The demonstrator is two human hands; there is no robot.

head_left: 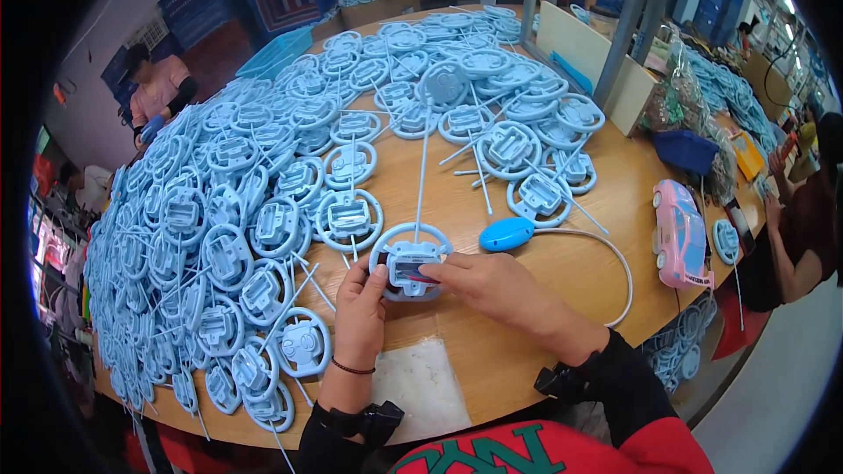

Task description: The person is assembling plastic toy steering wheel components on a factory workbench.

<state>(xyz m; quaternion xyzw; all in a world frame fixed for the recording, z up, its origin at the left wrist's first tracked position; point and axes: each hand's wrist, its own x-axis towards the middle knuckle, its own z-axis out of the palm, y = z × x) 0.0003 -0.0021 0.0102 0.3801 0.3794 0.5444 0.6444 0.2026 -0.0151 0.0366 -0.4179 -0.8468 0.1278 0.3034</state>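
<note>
A light blue toy steering-wheel controller [409, 254] lies near the table's front edge, its long thin antenna pointing away from me and its open compartment facing up. My left hand [358, 320] grips its left rim, thumb on top. Over the right side of the compartment, my right hand [496, 291] has its fingers pinched together at a small dark and red piece, partly hidden and too small to name. Just beyond my right hand rests a blue oval object [507, 234] with a pale cable curving to the right.
Many similar controllers [303, 114] are piled across the left and far table [580, 294], antennas sticking out. A pink toy car [680, 233] stands at the right edge. Near my left wrist lies a whitish sheet [421, 391]. A metal post [628, 44] rises at the back; other people sit around.
</note>
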